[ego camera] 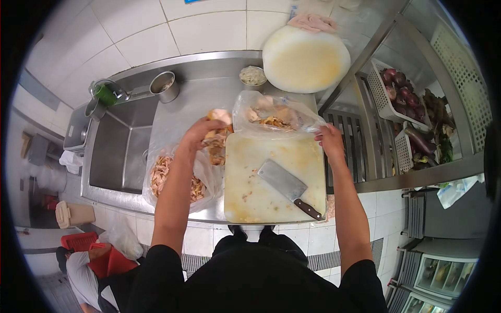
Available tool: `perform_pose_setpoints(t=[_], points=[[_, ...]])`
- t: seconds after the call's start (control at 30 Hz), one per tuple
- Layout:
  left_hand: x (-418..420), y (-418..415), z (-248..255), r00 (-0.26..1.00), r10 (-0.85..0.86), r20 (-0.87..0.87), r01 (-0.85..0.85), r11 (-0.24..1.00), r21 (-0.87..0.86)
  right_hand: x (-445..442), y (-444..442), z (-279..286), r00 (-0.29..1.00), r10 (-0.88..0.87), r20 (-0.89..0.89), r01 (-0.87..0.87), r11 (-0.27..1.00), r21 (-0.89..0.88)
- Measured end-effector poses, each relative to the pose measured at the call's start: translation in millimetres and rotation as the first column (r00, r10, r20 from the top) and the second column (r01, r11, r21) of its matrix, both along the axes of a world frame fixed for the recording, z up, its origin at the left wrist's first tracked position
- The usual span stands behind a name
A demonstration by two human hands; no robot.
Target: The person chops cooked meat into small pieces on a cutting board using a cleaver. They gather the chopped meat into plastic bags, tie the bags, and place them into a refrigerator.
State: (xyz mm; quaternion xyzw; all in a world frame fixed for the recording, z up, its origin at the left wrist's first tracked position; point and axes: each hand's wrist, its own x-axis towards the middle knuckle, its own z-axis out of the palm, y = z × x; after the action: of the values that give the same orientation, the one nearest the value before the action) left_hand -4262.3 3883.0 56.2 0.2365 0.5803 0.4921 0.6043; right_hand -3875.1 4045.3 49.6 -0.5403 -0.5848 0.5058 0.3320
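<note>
My left hand (200, 133) grips browned cooked meat pieces (216, 139), probably chicken, just left of the cutting board (274, 152). A clear plastic bag (280, 113) with more browned meat lies behind the board. My right hand (329, 139) pinches that bag's right end. On the board rests a cleaver (283, 180) with a dark riveted handle towards the front right corner; small meat scraps lie around it. Under my left forearm sits another plastic bag (213, 182) of chopped meat (160, 174), partly hidden by the arm.
A steel sink (117, 152) is at the left. Behind stand a metal pot (164, 87), a bowl of pale food (252, 76) and a round board (307, 58) leaning on the wall. A rack at right holds a basket of red onions (405, 94) and eggplants (419, 140). A co-worker (84, 274) is lower left.
</note>
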Motion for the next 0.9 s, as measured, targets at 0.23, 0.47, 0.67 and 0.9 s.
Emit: perform_pose_setpoints(t=[0.23, 0.47, 0.67, 0.9], points=[[100.0, 110.7, -92.2, 0.917, -0.042, 0.396, 0.125, 0.975, -0.186, -10.8, -36.3, 26.1, 0.985, 0.150, 0.083, -0.158, 0.983, 0.093], [99.4, 176.9, -72.9, 0.992, -0.049, 0.116, 0.081, 0.954, -0.288, 5.6, -57.0, 53.2, 0.963, 0.142, 0.228, -0.186, 0.965, 0.187], [78.4, 190.2, -65.6, 0.999, 0.043, -0.025, -0.046, 0.990, -0.134, 21.4, -26.0, 38.1, 0.981, 0.058, 0.187, -0.100, 0.969, 0.224], [1.8, 116.7, 15.0, 0.632, -0.644, -0.431, 0.538, 0.765, -0.354, 41.4, -0.7, 35.0, 0.981, -0.018, 0.194, -0.030, 0.969, 0.243]])
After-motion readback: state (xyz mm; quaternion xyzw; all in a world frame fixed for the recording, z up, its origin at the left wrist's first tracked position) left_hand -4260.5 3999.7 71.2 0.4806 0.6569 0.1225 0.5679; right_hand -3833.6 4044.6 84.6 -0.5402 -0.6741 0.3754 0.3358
